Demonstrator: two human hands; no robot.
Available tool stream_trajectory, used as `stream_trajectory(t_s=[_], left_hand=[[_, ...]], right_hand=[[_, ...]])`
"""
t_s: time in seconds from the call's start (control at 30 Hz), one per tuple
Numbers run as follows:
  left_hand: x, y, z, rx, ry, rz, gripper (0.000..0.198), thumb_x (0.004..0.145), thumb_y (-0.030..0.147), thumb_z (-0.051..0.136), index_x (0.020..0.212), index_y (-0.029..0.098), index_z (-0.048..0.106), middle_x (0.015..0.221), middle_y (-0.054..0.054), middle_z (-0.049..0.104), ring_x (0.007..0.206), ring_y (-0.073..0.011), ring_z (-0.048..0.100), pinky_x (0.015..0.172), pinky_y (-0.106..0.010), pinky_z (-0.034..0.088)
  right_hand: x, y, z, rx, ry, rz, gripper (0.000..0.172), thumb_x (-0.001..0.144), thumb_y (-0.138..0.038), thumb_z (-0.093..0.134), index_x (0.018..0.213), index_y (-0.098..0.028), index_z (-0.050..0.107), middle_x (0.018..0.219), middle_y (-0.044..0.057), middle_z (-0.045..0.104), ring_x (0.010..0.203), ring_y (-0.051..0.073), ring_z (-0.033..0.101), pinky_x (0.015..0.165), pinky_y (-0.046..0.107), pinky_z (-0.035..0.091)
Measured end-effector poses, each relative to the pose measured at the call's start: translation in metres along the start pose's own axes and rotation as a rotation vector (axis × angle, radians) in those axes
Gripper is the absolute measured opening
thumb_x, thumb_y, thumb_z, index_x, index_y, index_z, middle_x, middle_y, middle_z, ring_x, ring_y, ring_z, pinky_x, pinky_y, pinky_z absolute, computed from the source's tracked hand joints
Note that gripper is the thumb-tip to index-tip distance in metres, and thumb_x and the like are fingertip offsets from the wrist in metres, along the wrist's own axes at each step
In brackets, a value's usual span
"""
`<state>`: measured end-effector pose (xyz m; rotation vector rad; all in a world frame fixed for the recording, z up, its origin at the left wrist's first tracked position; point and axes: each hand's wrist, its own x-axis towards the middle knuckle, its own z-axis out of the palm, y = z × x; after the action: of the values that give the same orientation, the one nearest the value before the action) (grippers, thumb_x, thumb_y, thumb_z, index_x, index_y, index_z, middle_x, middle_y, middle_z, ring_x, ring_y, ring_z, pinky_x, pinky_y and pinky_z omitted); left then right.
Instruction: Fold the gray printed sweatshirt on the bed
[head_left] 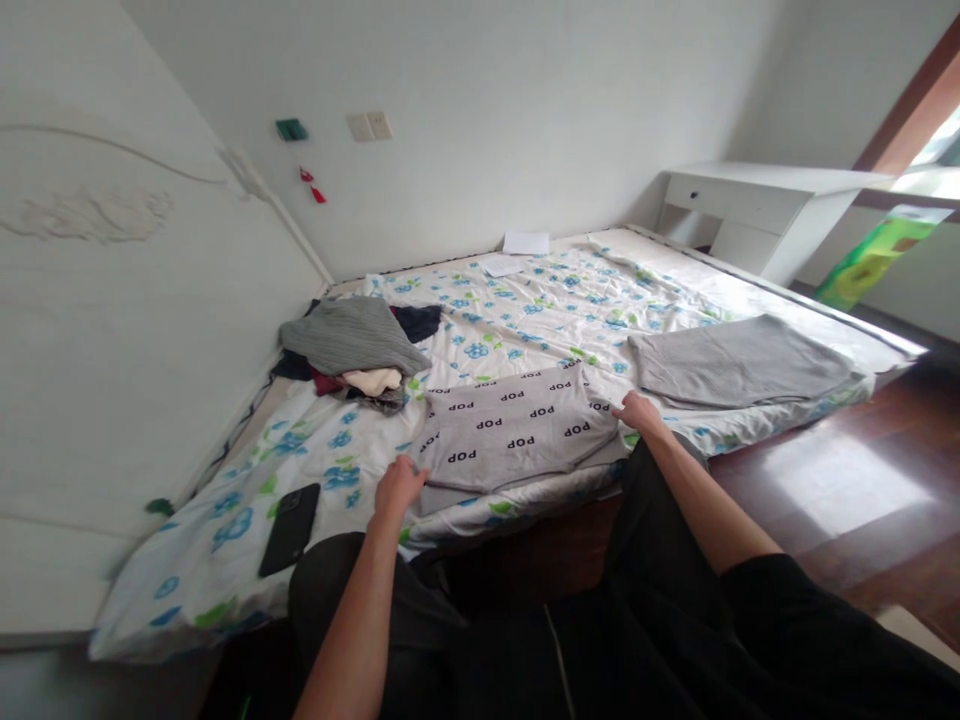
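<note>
Gray POP-print garment [510,425] lies spread on the flowered bedsheet [480,345], between the hands; left hand [399,488] pinches its left edge; right hand [639,412] pinches its right edge.

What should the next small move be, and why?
Probably fold the right side of the POP-print garment inward: it lies spread on the floral sheet, with the right hand at that edge and the left hand at the opposite side.
</note>
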<state>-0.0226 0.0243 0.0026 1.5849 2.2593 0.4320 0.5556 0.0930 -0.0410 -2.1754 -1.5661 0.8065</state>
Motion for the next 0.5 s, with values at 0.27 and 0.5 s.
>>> stream_trajectory(t_s=[0.27, 0.5], left_hand=[[-0.028, 0.058, 0.042, -0.024, -0.323, 0.518, 0.020, 0.095, 0.039, 0.074, 0.107, 0.024, 0.081, 0.101, -0.006, 0.080, 0.098, -0.0258, 0.074, 0.095, -0.035, 0.056], [-0.037, 0.069, 0.077, 0.087, -0.502, 0.666, 0.034, 0.089, 0.043, 0.083, 0.116, 0.023, 0.083, 0.107, -0.006, 0.080, 0.101, -0.0271, 0.074, 0.094, -0.034, 0.054]], right_hand=[[-0.050, -0.057, 0.059, -0.120, -0.220, -0.566, 0.014, 0.100, -0.031, 0.079, 0.106, -0.019, 0.083, 0.099, 0.006, 0.085, 0.093, 0.022, 0.077, 0.084, 0.027, 0.051], [-0.066, -0.074, 0.072, -0.245, -0.569, -0.659, 0.034, 0.086, -0.033, 0.094, 0.119, -0.025, 0.090, 0.108, 0.004, 0.086, 0.099, 0.023, 0.078, 0.085, 0.027, 0.054]])
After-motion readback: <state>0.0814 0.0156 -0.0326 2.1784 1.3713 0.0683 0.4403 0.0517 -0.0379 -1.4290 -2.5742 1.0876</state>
